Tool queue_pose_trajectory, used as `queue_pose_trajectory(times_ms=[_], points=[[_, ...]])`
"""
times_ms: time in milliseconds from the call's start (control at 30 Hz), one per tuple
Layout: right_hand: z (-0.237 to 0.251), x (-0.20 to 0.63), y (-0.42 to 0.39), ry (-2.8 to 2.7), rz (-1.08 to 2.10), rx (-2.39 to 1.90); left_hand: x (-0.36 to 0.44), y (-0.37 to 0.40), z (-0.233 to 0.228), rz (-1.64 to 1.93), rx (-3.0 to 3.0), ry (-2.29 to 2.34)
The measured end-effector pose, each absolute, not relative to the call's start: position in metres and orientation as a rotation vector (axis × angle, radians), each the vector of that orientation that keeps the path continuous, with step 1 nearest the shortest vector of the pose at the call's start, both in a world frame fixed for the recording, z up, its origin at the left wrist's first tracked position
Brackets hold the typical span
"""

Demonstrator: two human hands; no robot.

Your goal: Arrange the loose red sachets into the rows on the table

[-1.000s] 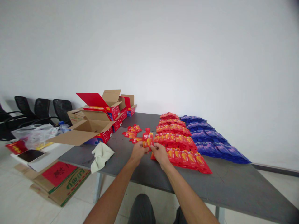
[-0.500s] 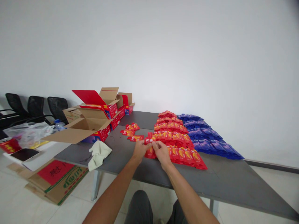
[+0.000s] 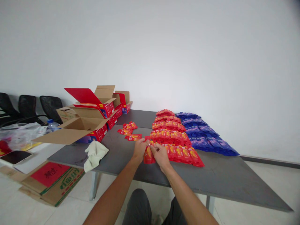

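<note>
Between my hands is a red pouch [image 3: 149,156] with an orange fruit picture, at the left end of the nearest row of red pouches. My left hand [image 3: 140,150] pinches its upper left part, and my right hand [image 3: 160,153] grips its upper right side; fingers partly cover the pouch. Rows of matching red pouches [image 3: 180,153] stretch back across the table just beyond and right of my hands. A few loose red pouches [image 3: 133,137] lie flat to the left, beyond my left hand.
Rows of blue pouches [image 3: 203,142] lie right of the red ones on the dark table [image 3: 222,184]. Open cartons [image 3: 86,125] stand at the left, near a pale cloth [image 3: 95,154]. A phone [image 3: 15,157] and plastic bags [image 3: 25,136] are farther left; a flattened carton [image 3: 53,181] is below.
The pouch in my hands has dropped slightly and its upper part is now more covered by my fingers. The whole view has shifted a little, with things sliding left.
</note>
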State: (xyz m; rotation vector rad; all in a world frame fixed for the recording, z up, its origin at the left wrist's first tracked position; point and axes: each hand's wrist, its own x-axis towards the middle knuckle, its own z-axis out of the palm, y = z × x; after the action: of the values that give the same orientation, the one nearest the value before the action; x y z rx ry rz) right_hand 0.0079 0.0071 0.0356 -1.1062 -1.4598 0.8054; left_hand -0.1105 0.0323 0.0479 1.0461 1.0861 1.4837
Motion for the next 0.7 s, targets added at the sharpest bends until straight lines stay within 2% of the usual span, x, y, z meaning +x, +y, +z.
queue_pose_trajectory(times_ms=[300,533,633,700], points=[[0.036,0.022,0.006,-1.518,0.812,-1.169,-0.107,0.044,0.043,1.369,1.154,1.164],[0.045,0.05,0.027,-1.457,0.749,-1.286,-0.106,0.045,0.049,1.052,1.104,1.166],[0.047,0.06,0.036,-1.421,0.844,-1.299,-0.107,0.053,0.047,1.111,1.087,1.169],[0.048,0.069,0.041,-1.411,0.79,-1.338,-0.108,0.06,0.043,1.172,1.057,1.195]])
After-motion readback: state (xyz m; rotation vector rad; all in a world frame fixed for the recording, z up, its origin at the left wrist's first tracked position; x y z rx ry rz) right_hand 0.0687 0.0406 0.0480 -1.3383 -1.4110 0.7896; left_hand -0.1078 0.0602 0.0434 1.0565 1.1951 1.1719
